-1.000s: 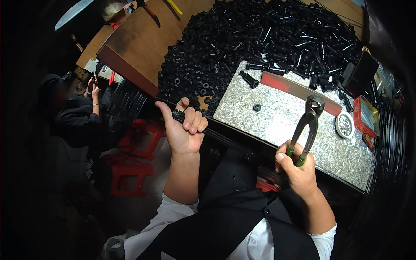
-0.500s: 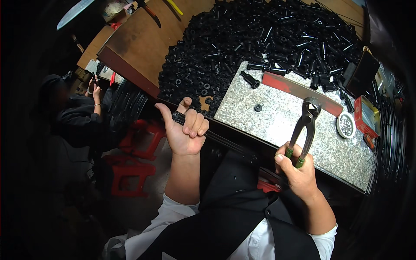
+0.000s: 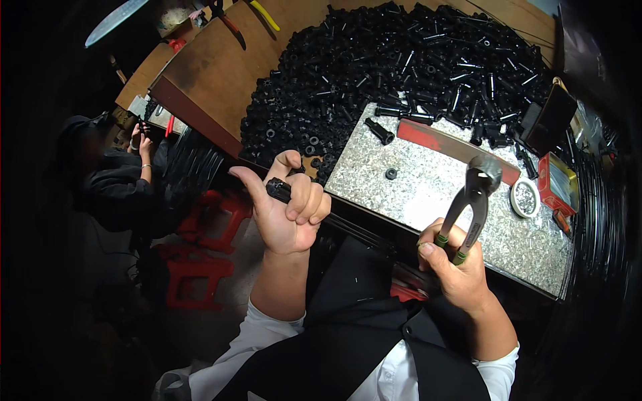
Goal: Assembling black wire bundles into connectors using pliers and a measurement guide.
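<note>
Pincers (image 3: 477, 188), handle lettering (image 3: 473, 232), too small to read

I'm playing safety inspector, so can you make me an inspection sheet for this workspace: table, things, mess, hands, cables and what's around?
Surface: speckled grey slab, with a small black ring and a black tubular part lying on it.
Things in hand: short black ridged piece; dark, green-handled metal pincers.
Clutter: big heap of small black parts; long red bar with worn paint; round white bowl of small shiny bits; open red box.
Hands: left hand curls its fingers around the piece; right hand grips the pincers.
Cables: long thin black strands at right; cannot tell whether they are cables.
Surroundings: person in dark clothes at left; red plastic stools.
</note>
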`<action>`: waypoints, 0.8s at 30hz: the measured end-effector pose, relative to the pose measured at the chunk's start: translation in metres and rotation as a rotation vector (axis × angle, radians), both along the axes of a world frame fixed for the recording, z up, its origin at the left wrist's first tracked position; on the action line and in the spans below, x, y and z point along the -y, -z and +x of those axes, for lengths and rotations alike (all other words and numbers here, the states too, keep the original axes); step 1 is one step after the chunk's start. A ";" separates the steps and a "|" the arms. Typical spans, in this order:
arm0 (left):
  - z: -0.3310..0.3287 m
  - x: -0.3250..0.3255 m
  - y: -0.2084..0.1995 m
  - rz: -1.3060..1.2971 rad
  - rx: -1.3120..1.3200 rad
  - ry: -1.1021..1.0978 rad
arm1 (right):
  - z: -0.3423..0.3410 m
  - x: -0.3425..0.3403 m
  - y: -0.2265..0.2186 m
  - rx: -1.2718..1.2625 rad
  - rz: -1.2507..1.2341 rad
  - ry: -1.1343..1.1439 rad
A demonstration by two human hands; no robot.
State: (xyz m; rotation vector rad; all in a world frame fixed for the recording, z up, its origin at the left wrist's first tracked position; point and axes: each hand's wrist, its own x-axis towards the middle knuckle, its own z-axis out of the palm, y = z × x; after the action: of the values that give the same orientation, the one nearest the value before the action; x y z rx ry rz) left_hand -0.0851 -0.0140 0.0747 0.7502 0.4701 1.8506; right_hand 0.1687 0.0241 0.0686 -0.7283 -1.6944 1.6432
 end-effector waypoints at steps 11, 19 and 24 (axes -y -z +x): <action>0.091 0.006 0.007 -0.077 -0.656 -0.043 | -0.005 -0.003 -0.013 -0.166 0.263 -0.035; 0.108 0.009 0.032 0.018 -0.751 -0.009 | 0.009 0.004 -0.003 -0.048 0.462 0.022; 0.109 0.009 0.032 0.023 -0.810 -0.027 | 0.011 0.004 -0.001 -0.032 0.541 0.034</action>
State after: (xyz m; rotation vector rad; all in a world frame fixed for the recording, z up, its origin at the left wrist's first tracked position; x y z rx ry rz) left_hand 0.0243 -0.0233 0.0427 1.5142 0.9678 1.5140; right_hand 0.1796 0.0205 0.0697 -0.4560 -1.9660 1.0838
